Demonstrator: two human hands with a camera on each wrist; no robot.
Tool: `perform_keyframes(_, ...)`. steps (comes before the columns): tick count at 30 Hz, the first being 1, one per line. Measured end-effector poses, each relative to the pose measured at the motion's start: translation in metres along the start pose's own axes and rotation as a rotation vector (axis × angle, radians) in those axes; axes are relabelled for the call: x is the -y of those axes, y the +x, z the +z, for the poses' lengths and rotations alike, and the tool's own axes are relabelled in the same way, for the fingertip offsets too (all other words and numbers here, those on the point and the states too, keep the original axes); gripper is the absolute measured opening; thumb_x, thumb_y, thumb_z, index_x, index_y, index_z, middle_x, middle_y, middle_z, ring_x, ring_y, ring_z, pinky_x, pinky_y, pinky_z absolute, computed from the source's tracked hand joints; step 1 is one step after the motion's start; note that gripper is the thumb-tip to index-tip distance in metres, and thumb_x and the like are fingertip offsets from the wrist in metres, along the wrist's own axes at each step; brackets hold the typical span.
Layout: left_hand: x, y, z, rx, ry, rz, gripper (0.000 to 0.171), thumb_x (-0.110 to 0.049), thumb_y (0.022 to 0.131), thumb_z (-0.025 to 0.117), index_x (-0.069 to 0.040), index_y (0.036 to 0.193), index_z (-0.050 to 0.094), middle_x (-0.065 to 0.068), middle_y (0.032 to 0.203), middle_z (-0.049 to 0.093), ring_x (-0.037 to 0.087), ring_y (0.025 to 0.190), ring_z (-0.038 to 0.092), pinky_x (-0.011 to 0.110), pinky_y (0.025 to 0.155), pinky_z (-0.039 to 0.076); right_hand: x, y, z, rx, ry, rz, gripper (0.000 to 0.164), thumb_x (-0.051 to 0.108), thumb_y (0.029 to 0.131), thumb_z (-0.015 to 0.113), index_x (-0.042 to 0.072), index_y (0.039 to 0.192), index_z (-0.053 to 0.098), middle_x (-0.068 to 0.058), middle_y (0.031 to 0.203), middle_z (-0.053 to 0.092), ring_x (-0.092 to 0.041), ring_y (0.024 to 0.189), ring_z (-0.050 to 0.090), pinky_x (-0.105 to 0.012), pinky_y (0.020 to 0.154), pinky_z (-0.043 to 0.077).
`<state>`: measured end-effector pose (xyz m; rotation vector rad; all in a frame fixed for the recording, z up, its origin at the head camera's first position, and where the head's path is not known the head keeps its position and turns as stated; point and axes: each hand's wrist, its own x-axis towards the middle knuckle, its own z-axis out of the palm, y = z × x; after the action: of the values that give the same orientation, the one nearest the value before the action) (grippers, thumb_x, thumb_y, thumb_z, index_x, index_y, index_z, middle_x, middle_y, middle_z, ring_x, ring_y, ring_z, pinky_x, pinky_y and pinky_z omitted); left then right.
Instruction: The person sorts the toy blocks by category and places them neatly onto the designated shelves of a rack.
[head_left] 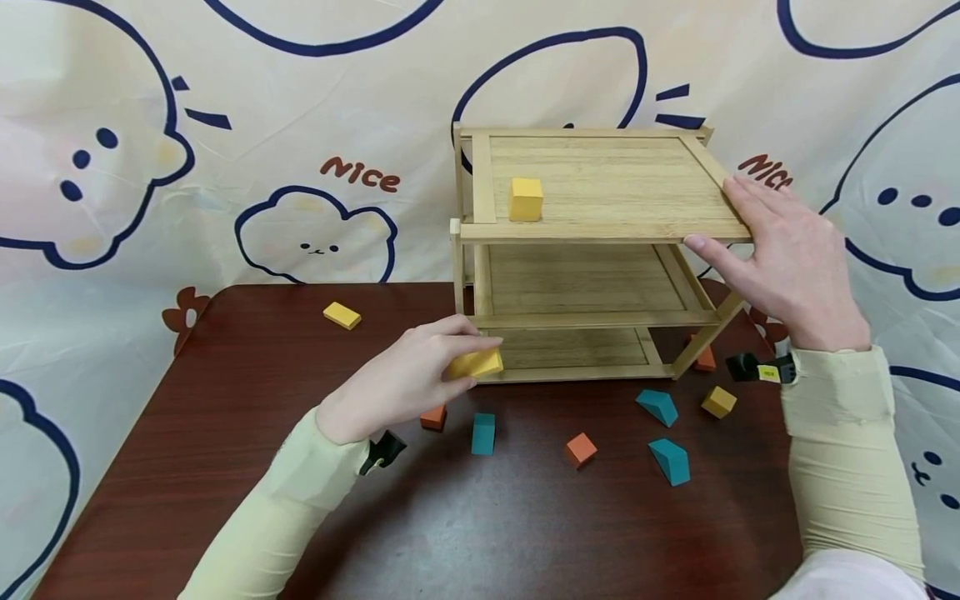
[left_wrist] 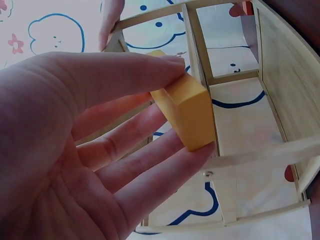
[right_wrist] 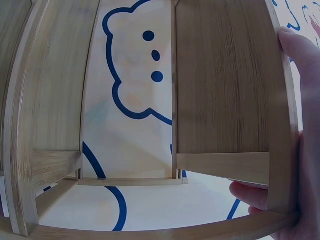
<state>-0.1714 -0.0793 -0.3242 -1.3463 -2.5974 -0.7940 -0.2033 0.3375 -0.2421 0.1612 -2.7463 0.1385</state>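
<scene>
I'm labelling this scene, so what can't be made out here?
Head view: part of the held yellow block, hidden by the left hand.
Head view: part of the rightmost orange block, hidden by the shelf leg.
Right wrist view: part of the right hand, cut off by the edge.

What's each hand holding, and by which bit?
Left hand: a yellow block, pinched on opposite sides by thumb and fingers. Right hand: the rack's wooden top board, at its right front corner.

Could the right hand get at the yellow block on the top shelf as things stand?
Likely yes: the right hand holds the top shelf, and nothing stands between hand and yellow block.
</scene>
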Motion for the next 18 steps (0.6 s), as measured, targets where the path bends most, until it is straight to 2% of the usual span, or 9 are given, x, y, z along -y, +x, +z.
perform_keyframes(7, -0.006, 0.011, 0.003, 0.011, -0.015, 0.014, 0.049, -0.002, 0.086, 0.08, -0.008, 0.133, 0.069, -0.001, 0.11, 0.062, 0.01, 0.081, 0.058, 0.02, 0.068, 0.05, 0.0, 0.0, -0.001, 0.003, -0.001, -0.002, 0.09, 0.07, 0.095, 0.046, 0.013, 0.162, 0.026, -0.011, 0.165, 0.022, -0.041, 0.148, 0.026, -0.068, 0.109, 0.028)
perform_keyframes(18, -0.008, 0.03, 0.009, 0.044, -0.004, 0.051, 0.045, -0.004, 0.089, 0.075, -0.01, 0.134, 0.069, 0.0, 0.111, 0.062, 0.01, 0.085, 0.057, 0.021, 0.07, 0.049, 0.0, -0.001, -0.001, 0.011, 0.002, 0.001, 0.091, 0.07, 0.095, 0.046, 0.013, 0.163, 0.024, -0.011, 0.166, 0.02, -0.041, 0.148, 0.025, -0.069, 0.109, 0.027)
